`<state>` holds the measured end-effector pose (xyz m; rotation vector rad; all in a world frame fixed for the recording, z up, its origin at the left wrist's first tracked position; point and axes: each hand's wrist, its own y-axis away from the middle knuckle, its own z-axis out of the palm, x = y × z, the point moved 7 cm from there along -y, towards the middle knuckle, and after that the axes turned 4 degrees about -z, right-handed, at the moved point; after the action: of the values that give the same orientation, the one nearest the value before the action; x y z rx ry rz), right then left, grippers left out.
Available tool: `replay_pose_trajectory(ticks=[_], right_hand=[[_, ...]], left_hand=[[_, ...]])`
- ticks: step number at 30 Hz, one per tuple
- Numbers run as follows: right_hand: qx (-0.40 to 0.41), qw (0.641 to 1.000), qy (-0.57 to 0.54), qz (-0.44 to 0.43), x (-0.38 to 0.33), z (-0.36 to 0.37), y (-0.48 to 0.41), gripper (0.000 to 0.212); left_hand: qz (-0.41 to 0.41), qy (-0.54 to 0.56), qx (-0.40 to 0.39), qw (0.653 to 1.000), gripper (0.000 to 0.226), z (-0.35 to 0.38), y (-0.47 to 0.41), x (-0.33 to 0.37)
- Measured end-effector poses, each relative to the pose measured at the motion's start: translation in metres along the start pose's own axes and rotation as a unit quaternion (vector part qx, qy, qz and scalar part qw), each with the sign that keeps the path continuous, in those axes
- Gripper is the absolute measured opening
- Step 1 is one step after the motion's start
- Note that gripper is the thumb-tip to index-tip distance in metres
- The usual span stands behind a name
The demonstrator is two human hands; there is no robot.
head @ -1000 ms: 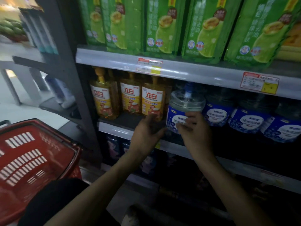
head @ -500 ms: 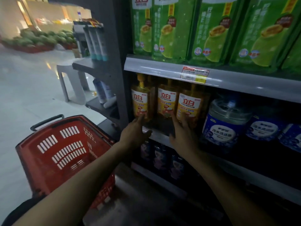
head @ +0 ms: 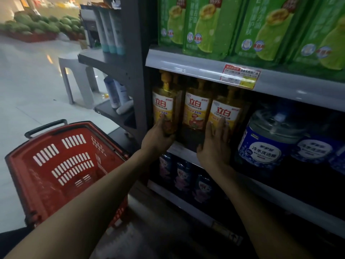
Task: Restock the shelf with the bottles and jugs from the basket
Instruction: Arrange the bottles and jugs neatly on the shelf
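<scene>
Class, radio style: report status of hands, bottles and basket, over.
Left hand grips the leftmost yellow bottle. Right hand flat against the third yellow bottle. Red basket shows no stock. Nothing in the way.

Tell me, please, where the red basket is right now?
In the head view, the red basket sits on the floor at lower left, beside the shelf's grey upright, under the left forearm.

Grey shelf (head: 186, 152) carries three yellow pump bottles (head: 196, 113) in row at left, blue-labelled clear jugs (head: 267, 144) beside them at right. Upper shelf (head: 186, 62) holds green refill packs (head: 209, 27). Red basket (head: 61, 165) stands on floor (head: 28, 94).
</scene>
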<state>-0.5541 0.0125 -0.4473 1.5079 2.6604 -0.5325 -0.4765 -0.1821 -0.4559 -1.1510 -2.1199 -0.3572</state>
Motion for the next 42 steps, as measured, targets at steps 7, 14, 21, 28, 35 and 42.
replay_pose_trajectory(ticks=[7, 14, 21, 28, 35, 42], right_hand=[[0.049, 0.982, -0.171, -0.064, -0.068, -0.024, 0.024, 0.074], [-0.028, 0.957, -0.179, -0.227, -0.131, -0.007, 0.074, 0.081], [-0.163, 0.944, -0.031, -0.285, -0.175, 0.008, 0.102, 0.094], [-0.148, 0.932, -0.005, -0.331, -0.231, -0.033, 0.098, 0.102], [-0.164, 0.933, 0.016, -0.32, -0.275, -0.043, 0.08, 0.114], [-0.162, 0.936, -0.005, -0.313, -0.305, -0.03, 0.06, 0.119]], left_hand=[[0.031, -0.15, 0.009, 0.988, 0.082, -0.046, 0.042, 0.0], [0.041, -0.29, 0.039, 0.955, 0.08, -0.123, 0.109, -0.039], [-0.033, -0.337, 0.05, 0.94, 0.09, -0.183, 0.156, -0.101], [-0.111, -0.305, 0.085, 0.942, 0.092, -0.244, 0.185, -0.144], [-0.136, -0.251, 0.174, 0.943, 0.091, -0.29, 0.194, -0.167], [-0.168, -0.236, 0.157, 0.944, 0.092, -0.293, 0.195, -0.187]])
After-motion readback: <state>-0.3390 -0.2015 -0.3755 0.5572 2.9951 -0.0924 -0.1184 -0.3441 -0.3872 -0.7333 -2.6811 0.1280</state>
